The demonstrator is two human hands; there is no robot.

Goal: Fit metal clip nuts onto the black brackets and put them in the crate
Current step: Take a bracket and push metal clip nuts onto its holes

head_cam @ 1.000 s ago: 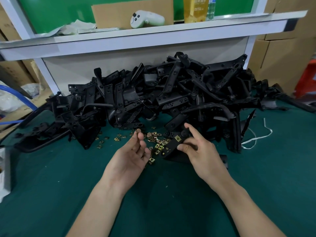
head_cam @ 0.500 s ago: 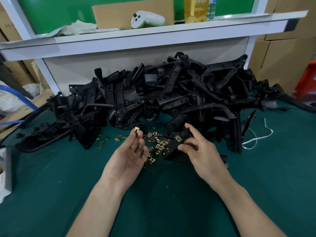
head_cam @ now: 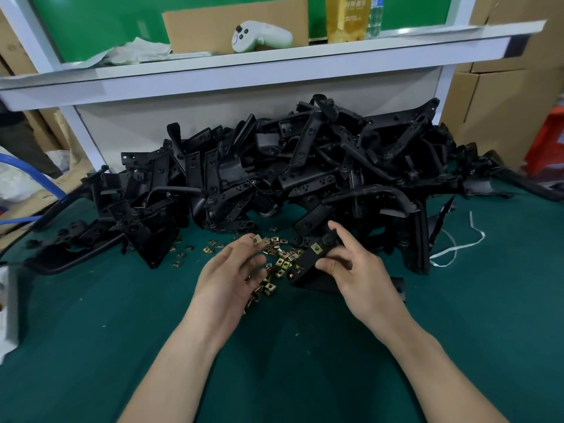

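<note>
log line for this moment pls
left hand: pinches brass-coloured metal clip nut | right hand: grips flat black bracket | bracket: fitted clip nut on it | crate: not in view

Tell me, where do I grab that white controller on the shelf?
Grip the controller by its long rounded handle, the right part, reaching in from the front. It lies sideways on the shelf with cardboard right behind it, and its buttoned head at the left is bulkier.

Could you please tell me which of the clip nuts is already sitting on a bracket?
The clip nut on the bracket gripped by the right hand; the rest are loose.
</note>
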